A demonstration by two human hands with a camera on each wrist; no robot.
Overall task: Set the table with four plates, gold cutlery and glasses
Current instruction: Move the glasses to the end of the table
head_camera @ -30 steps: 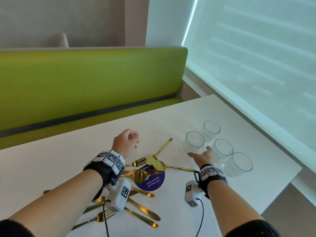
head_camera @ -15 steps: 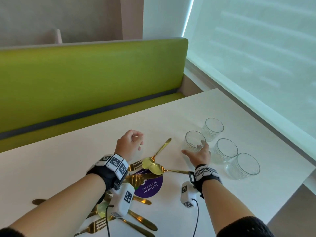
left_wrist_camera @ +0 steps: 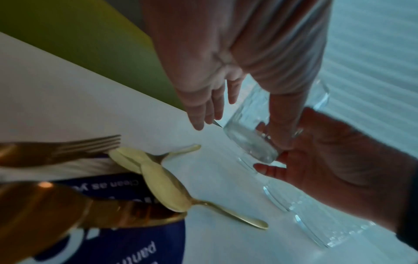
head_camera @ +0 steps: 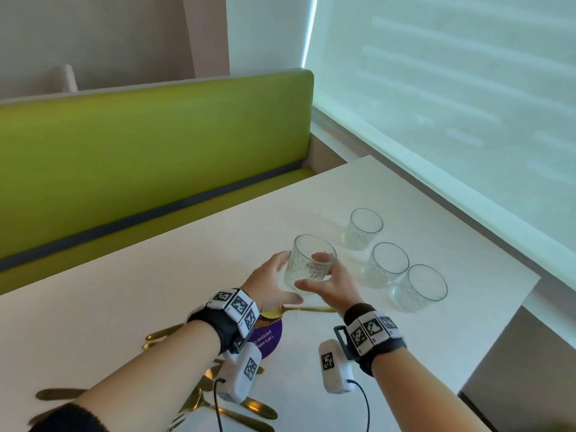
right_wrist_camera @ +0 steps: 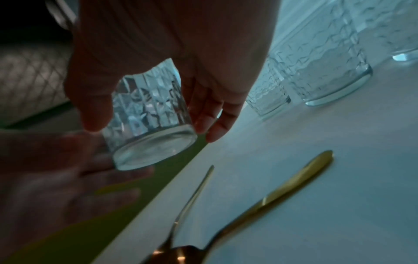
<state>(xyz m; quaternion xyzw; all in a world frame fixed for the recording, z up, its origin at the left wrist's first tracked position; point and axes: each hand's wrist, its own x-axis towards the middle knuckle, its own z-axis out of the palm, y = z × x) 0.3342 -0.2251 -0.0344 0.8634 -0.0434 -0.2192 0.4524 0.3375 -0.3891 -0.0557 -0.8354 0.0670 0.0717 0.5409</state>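
From the head view, the right hand (head_camera: 332, 283) grips a clear patterned glass tumbler (head_camera: 311, 263) lifted off the white table (head_camera: 131, 294), left hand (head_camera: 269, 283) spread open beside it. The left wrist view shows gold spoons (left_wrist_camera: 158, 176) lying below. The right wrist view shows fingertips (right_wrist_camera: 201, 123) near the base; a loose handover could drop it onto them.

A clear, diamond-textured tumbler (head_camera: 313, 264) is held upright off the white counter (head_camera: 131, 288) between both hands, three matching glasses (head_camera: 386, 265) stand upright near the window edge, and gold spoons (left_wrist_camera: 162, 185), forks (left_wrist_camera: 86, 146) and knives (right_wrist_camera: 298, 178) lie loosely scattered nearby.
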